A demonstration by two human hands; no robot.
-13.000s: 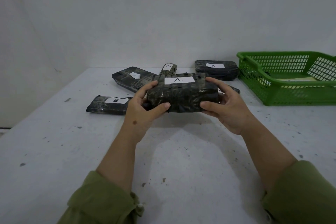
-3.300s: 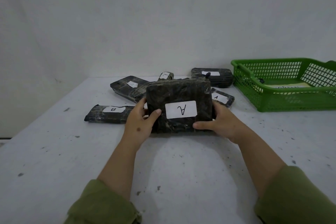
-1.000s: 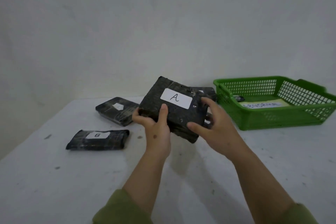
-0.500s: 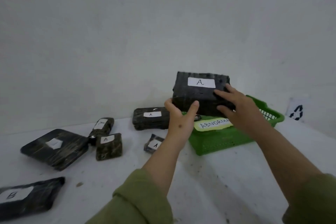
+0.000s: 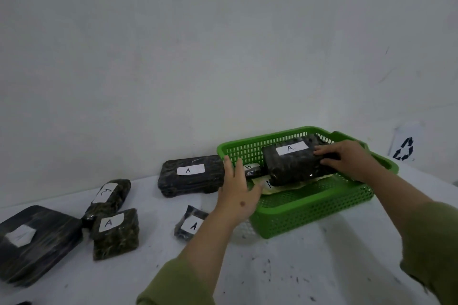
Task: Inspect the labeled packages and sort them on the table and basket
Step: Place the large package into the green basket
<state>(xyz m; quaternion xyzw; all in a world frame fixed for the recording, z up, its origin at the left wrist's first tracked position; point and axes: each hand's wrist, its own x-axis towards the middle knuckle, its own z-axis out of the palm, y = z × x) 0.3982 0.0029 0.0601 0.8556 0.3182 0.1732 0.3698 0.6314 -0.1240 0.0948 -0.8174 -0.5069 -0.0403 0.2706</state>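
White table carries a green basket at its back right. Inside the basket, tilted on a paper sheet, lies the large dark package labeled A; the right hand grasps its right end. A small package labeled B sits beside it. The left hand hovers released, fingers straight, at the basket's left rim.
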